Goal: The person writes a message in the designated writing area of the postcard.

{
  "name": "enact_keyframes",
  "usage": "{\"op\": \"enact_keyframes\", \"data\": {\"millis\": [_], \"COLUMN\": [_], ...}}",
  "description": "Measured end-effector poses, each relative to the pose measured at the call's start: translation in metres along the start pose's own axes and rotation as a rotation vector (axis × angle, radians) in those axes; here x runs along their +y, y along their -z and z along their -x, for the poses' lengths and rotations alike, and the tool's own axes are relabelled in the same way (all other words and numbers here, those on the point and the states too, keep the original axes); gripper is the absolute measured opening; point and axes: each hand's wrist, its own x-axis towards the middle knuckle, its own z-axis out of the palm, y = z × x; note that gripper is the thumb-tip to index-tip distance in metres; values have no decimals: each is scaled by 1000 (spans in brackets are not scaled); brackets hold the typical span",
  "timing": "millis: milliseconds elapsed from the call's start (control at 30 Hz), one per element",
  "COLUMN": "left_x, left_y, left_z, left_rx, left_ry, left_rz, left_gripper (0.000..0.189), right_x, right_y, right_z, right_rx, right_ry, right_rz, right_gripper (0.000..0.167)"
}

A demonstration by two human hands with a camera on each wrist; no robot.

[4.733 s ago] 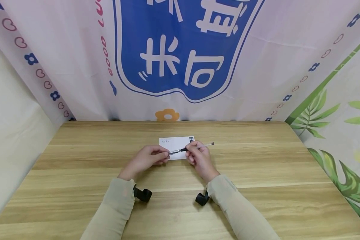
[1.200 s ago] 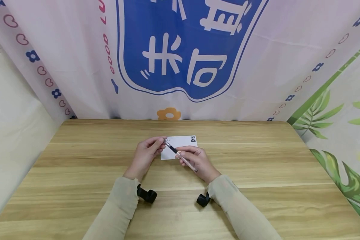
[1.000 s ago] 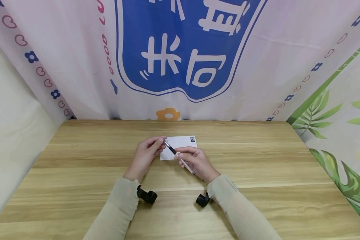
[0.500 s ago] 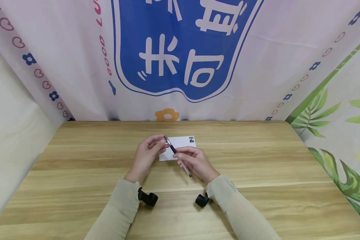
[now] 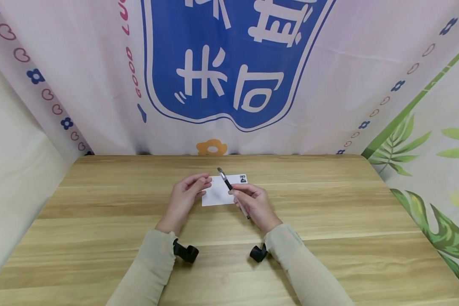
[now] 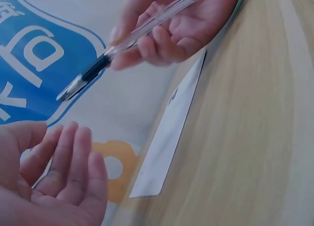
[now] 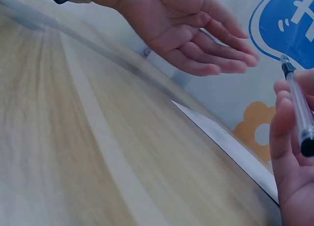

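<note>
My right hand (image 5: 257,204) pinches a gel pen (image 6: 154,22) with a clear barrel, a black grip section and a silvery front end. The pen slants, its front end pointing up and away to the left over a white card (image 5: 217,196). My left hand (image 5: 185,194) hovers at the card's left side, fingers loosely bent, with nothing between them in either wrist view; in the left wrist view the fingers (image 6: 68,157) stand apart from the pen's front end. The card lies flat on the table, with a dark printed mark at its upper right corner and small writing at upper left.
The wooden table (image 5: 313,263) runs back to a white curtain (image 5: 111,106) with a blue sign print and an orange flower. A black wrist camera (image 5: 187,253) sits at the left cuff and another wrist camera (image 5: 258,253) at the right cuff.
Over the last second my left fingers let go of the pen's front end. My right hand has moved the pen slightly right and farther back, away from the left hand. The card stays in place.
</note>
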Motion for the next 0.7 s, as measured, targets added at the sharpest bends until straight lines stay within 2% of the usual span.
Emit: {"op": "enact_keyframes", "data": {"millis": [167,333,500,700], "left_x": [-2,-5,-6,-3], "left_y": [8,16,23,31], "left_z": [-1,-4,-7,-9], "left_rx": [-4,-11,8,30], "left_ry": [33,55,80,91], "left_rz": [-22,-45,-90,-117], "left_gripper": [41,41,40,39], "right_x": [1,0,1,-2], "right_y": [6,13,18,20], "right_z": [-1,-3,-6,-7], "right_rx": [126,234,341,434], "right_ry": [14,72,147,185], "right_rz": [81,179,331,422], "right_gripper": [25,21,18,21]}}
